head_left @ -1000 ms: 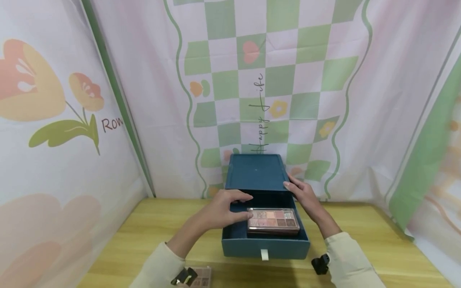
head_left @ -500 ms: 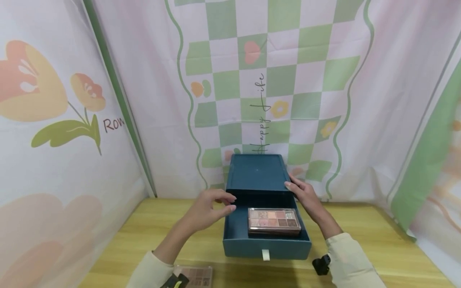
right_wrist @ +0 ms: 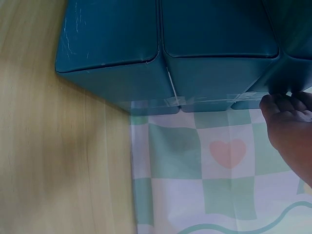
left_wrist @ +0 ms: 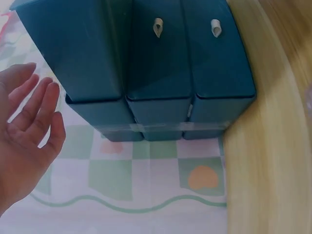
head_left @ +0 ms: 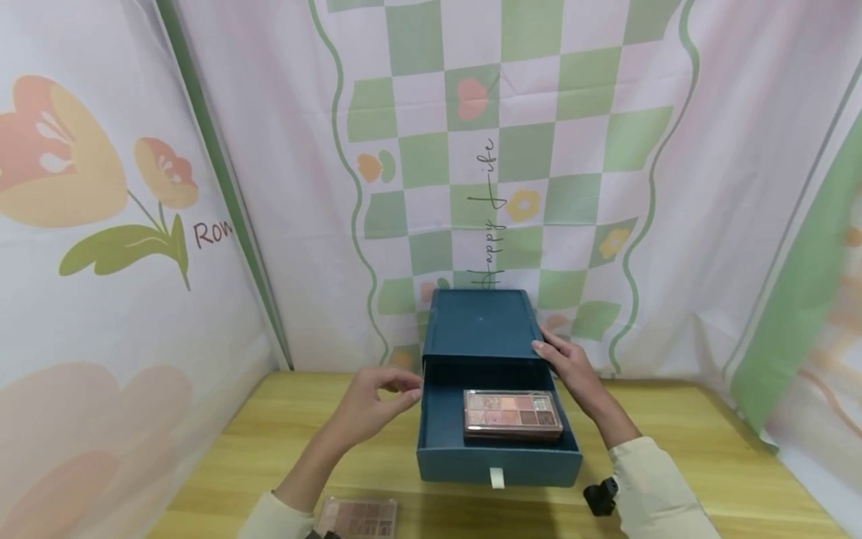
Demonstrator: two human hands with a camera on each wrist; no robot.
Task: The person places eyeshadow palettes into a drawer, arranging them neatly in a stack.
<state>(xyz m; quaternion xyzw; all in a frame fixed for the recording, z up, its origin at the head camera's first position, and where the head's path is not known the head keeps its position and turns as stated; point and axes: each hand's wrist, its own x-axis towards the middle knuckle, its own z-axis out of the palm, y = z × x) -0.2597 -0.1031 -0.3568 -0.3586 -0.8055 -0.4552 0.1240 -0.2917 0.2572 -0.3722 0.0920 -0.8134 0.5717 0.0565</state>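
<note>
A teal drawer unit [head_left: 480,322] stands against the back curtain, its top drawer [head_left: 498,464] pulled out toward me. Inside, toward the right, lies an eyeshadow palette [head_left: 512,413] with pink and brown pans under a clear lid. My left hand [head_left: 370,408] is beside the drawer's left wall, fingers loosely bent and holding nothing. In the left wrist view, that hand [left_wrist: 29,122] appears alongside the unit. My right hand [head_left: 572,370] rests at the unit's upper right front corner, thumb on the top and fingers along the side; the right wrist view shows its fingers [right_wrist: 287,105] against the unit's side.
A second eyeshadow palette [head_left: 360,516] lies on the wood-grain table [head_left: 269,419] at the front left. Two closed drawers with white pull tabs [left_wrist: 216,28] sit below the pulled-out one. A printed curtain [head_left: 303,224] borders the table behind and at the sides.
My left hand has drawn back leftward from the palette in the drawer to outside the drawer's left wall. The right hand, drawer and palette have stayed in place.
</note>
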